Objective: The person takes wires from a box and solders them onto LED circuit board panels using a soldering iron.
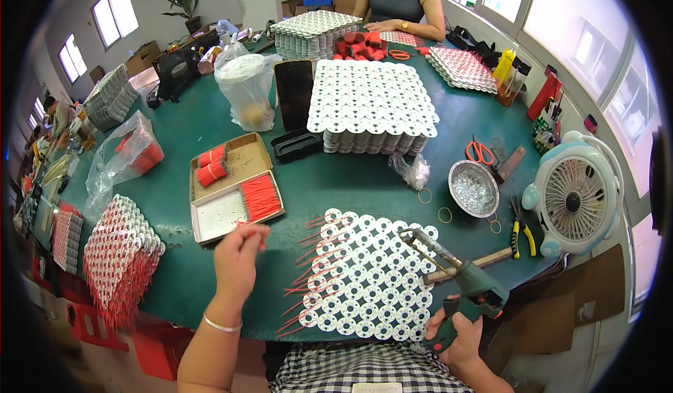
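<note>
Soldering gun [482,291], held by right hand [459,337], slants lengthwise, tip forward-left over discs [375,277]; left hand [238,253] narrowed, contents unclear.

The green worktop [343,186], as I view it remotely, carries a sheet of white discs [375,277] along its near edge. Farther left I find an open cardboard box [245,152]; beyond the sheet stands a stack of similar sheets [371,98]. To the right lie a metal bowl [452,188], orange-handled scissors [479,153] and yellow-handled pliers [519,221], with a pale blue fan [573,200] standing beside them.
</note>
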A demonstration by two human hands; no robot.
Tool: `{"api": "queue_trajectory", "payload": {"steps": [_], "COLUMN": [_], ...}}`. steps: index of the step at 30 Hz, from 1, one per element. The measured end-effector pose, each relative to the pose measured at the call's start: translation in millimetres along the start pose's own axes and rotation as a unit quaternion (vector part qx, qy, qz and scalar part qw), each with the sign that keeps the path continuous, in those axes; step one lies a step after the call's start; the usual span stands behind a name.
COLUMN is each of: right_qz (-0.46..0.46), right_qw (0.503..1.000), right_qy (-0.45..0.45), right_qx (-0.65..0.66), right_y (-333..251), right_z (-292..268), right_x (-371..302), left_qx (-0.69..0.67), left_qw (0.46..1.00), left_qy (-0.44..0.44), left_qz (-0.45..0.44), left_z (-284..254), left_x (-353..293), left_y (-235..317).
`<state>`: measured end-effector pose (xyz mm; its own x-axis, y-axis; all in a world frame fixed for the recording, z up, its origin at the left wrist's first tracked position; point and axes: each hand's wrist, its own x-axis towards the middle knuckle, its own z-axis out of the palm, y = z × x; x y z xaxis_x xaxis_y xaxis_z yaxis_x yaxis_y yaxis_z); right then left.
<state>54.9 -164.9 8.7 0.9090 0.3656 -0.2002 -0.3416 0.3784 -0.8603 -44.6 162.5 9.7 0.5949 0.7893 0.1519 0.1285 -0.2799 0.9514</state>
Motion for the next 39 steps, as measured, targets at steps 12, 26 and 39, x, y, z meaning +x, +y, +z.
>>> {"api": "queue_trajectory", "payload": {"steps": [12,26,39], "right_qz": [0.08,0.131,0.106], "right_qw": [0.987,0.906,0.977], "right_qy": [-0.136,-0.368,-0.181], "right_qx": [0.031,-0.166,-0.029], "right_y": [-6,9,-1], "right_z": [20,12,13], "right_x": [12,15,-2], "left_qx": [0.034,-0.185,0.012], "left_qw": [0.914,0.769,0.879], "left_qy": [-0.397,-0.472,-0.447], "left_qz": [-0.072,-0.389,-0.163], "left_z": [24,68,43], "left_x": [-66,-91,-105], "left_y": [64,58,40]}}
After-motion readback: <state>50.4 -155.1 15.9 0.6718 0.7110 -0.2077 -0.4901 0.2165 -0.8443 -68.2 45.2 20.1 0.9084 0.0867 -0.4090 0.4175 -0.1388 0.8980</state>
